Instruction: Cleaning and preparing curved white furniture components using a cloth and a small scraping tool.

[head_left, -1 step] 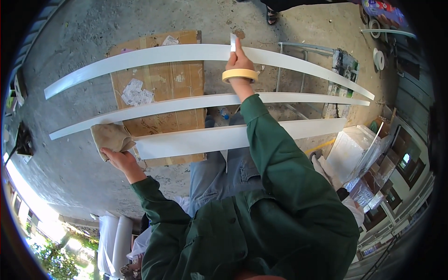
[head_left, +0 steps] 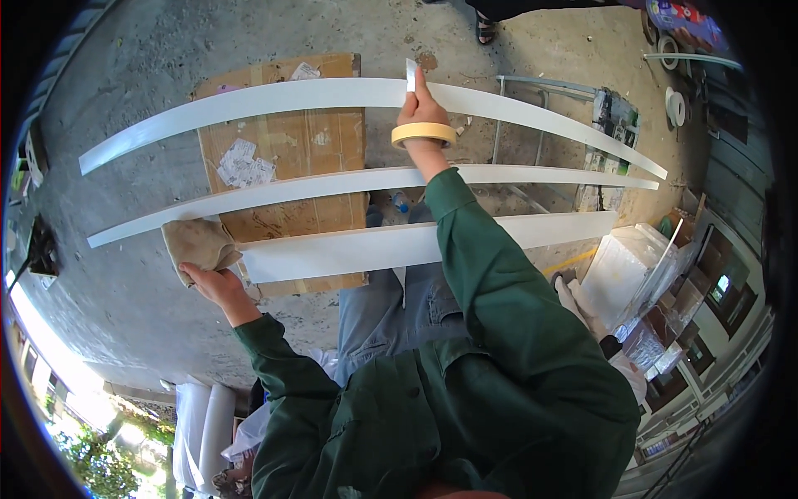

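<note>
Three long white strips lie across in front of me: a far strip (head_left: 274,98), a middle strip (head_left: 307,185) and a near strip (head_left: 341,254). My left hand (head_left: 214,283) grips a folded beige cloth (head_left: 198,243) at the near strip's left end. Out at the middle of the far strip, my right hand (head_left: 422,110) is closed on a small flat whitish piece (head_left: 411,73) that sticks up past its fingers. Whether that piece is a blade or something else I cannot make out. A yellowish roll of tape (head_left: 424,133) rings my right wrist.
Under the strips' left half is a brown cardboard sheet (head_left: 283,150) with torn labels. A metal frame (head_left: 540,85) stands beneath their right part. Wrapped white goods (head_left: 628,258) are stacked at right. Another person's sandaled foot (head_left: 485,29) shows at the far edge.
My right hand has shifted slightly left along the far strip, with the small flat piece still in it. My left hand and the cloth stay where they were.
</note>
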Tool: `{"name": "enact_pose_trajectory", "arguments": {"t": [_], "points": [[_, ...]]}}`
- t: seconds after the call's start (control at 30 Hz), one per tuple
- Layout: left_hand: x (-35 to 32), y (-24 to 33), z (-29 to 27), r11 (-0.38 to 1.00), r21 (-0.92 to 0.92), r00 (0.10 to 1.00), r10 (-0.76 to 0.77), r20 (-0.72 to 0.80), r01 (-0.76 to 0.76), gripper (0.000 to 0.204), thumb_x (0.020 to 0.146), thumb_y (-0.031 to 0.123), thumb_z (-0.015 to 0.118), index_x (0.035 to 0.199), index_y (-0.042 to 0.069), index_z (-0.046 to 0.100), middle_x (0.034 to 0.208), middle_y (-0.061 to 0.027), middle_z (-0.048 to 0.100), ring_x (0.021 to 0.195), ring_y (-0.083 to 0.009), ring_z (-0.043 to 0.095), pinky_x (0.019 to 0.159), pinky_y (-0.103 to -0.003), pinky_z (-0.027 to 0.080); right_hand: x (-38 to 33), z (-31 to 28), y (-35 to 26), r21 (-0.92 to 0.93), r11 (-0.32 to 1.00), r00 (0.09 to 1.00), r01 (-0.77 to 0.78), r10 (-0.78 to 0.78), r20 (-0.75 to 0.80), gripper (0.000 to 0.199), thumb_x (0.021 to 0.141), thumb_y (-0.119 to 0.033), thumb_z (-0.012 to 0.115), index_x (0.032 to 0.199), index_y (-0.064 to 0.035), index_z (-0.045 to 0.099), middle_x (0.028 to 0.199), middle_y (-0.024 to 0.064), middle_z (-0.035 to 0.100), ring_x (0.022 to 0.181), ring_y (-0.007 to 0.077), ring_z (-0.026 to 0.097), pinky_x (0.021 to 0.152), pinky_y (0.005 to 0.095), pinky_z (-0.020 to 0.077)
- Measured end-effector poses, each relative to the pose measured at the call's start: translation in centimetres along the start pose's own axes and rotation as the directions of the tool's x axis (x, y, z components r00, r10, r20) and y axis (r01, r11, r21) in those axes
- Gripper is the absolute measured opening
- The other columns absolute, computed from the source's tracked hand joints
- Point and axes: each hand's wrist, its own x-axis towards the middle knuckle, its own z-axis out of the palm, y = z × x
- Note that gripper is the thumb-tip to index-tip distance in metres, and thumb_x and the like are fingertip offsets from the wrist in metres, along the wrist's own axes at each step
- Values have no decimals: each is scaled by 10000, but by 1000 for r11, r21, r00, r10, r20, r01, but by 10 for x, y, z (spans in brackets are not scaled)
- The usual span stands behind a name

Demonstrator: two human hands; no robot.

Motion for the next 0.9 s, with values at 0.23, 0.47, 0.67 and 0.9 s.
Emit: {"name": "enact_pose_trajectory", "arguments": {"t": [0.23, 0.47, 0.67, 0.9], "points": [[-1, 1, -7, 1000, 13, 999, 14, -51, -14, 648, 954, 469, 454, 1390, 13, 307, 1376, -156, 422, 1224, -318, 465, 1009, -395, 425, -13, 20, -47, 9, 993, 990, 117, -117, 74, 553, 863, -220, 521, 1391, -327, 396, 762, 176, 641, 692, 388, 624, 612, 477, 481], [1, 5, -14, 999, 30, 997, 23, -78, -21, 649, 955, 473, 450, 1394, 19, 306, 1374, -156, 430, 1227, -313, 468, 1008, -391, 419, -20, 45, -90, 26, 979, 967, 204, -206, 148, 547, 851, -188, 540, 1378, -266, 420, 782, 128, 646, 724, 344, 634, 636, 455, 494], [4, 17, -24, 998, 29, 995, 66, -76, -64, 637, 957, 466, 450, 1393, 21, 315, 1372, -153, 433, 1221, -316, 473, 1005, -400, 421, -30, 51, -122, 159, 956, 926, 246, -280, 255, 511, 866, -198, 538, 1363, -260, 441, 789, 157, 643, 729, 344, 636, 661, 433, 498], [22, 13, 60, 955, 158, 967, 240, 90, -252, 555, 966, 388, 485, 1348, -3, 387, 1290, -116, 502, 1148, -247, 513, 961, -363, 443, -80, -2, -65, 788, 571, 825, -231, -314, 469, 526, 911, -87, 523, 1415, -117, 375, 648, 20, 544, 528, 90, 535, 514, 251, 455]]}}
